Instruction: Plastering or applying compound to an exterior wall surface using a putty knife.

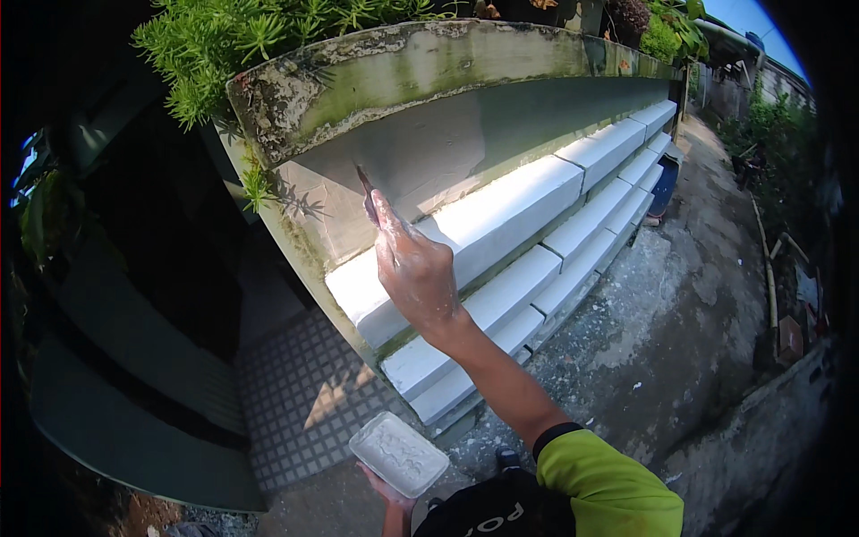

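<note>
My right hand reaches forward, its fingers closed around a slim paintbrush seen nearly edge-on. The brush's dark tip is at the grey wall panel under the mossy ledge; whether it touches cannot be told. White splashes cover the fingers and knuckles. Low in front of my body, my left hand supports a rectangular white tub from below and its side. White paint with a rough, thick-looking surface lies in the tub. Most of the left fingers are hidden beneath it.
White painted ledges step down below the panel. A mossy concrete planter rim with green plants tops the wall. Checkered tiles lie in a dark entrance at left. A paint-spotted concrete path runs along the right.
</note>
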{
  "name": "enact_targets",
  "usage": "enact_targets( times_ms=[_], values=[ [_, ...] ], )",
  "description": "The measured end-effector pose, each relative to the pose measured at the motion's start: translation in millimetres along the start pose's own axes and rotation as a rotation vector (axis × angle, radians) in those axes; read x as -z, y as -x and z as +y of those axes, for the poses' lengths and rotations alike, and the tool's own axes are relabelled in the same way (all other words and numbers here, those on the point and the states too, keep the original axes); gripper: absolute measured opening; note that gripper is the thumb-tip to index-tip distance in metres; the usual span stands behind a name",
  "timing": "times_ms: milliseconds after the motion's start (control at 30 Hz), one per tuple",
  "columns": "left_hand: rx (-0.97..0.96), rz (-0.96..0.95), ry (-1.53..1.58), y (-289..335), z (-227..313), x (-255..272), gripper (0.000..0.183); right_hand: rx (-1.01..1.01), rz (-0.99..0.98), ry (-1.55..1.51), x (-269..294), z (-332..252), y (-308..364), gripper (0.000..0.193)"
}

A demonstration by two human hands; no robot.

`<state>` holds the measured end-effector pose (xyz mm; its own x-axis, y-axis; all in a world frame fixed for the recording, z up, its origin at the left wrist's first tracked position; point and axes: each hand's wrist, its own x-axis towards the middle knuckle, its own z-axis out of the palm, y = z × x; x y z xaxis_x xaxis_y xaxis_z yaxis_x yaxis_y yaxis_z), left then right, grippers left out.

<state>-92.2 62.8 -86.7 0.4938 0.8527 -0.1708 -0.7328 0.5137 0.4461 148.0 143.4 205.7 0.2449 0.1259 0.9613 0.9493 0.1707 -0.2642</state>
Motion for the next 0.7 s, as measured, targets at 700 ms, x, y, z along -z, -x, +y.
enact_targets(
  times_ms=[700],
  values=[
    [-0.064,-0.011,-0.042,-20.6,-44.7,-7.2,0.080,-0.137,0.263,0.257,61.5,104.3,-51.6,0.029]
  ],
)
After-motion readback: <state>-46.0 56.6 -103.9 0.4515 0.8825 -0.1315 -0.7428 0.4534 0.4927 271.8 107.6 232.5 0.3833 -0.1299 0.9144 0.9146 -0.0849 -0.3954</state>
